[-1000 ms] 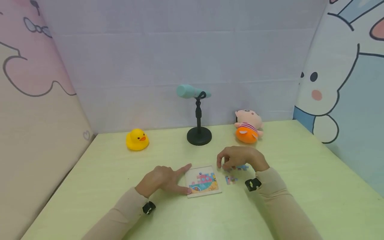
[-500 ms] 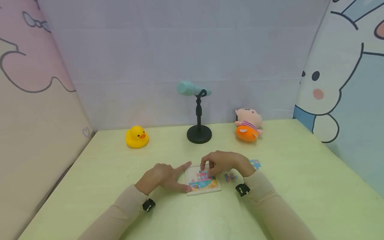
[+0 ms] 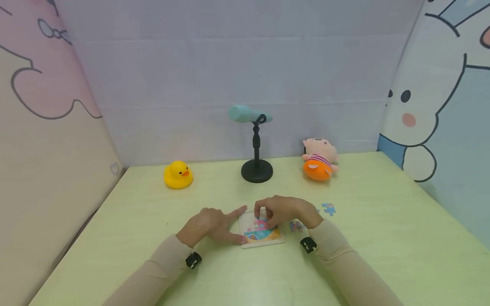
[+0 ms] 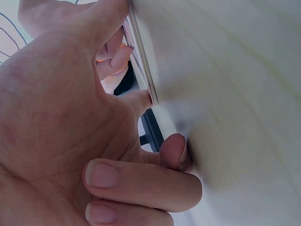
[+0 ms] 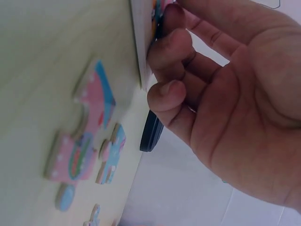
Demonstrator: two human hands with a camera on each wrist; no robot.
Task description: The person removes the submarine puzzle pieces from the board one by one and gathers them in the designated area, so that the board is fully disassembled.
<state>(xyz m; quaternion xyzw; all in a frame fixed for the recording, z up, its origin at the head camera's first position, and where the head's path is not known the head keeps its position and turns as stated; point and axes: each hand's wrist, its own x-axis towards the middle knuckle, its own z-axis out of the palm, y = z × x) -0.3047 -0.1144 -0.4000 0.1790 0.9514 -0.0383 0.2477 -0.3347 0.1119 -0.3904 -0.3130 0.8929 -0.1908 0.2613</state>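
Observation:
A small jigsaw board [image 3: 264, 245] with a white rim lies on the table, its lower part filled with a sea picture and pink pieces. My left hand [image 3: 208, 225] braces its left side, index finger and thumb spread straight to the two corners; the other fingers fold loosely in the left wrist view. Over the upper right of the board, my right hand [image 3: 281, 210] pinches a puzzle piece, mostly hidden by the fingers. Right of the board lie a pink puzzle piece [image 5: 79, 159] and a light-blue puzzle piece [image 5: 112, 157].
Another blue puzzle piece [image 3: 328, 209] lies beyond the right wrist. At the back stand a yellow rubber duck [image 3: 178, 175], a black stand [image 3: 257, 171] bearing a mint-green microphone-shaped object [image 3: 246, 114], and a plush toy [image 3: 319, 159] in orange.
My right hand has moved left from the loose pieces onto the board and now stays there, fingertips shifting slightly. The left hand keeps its place at the board's edge.

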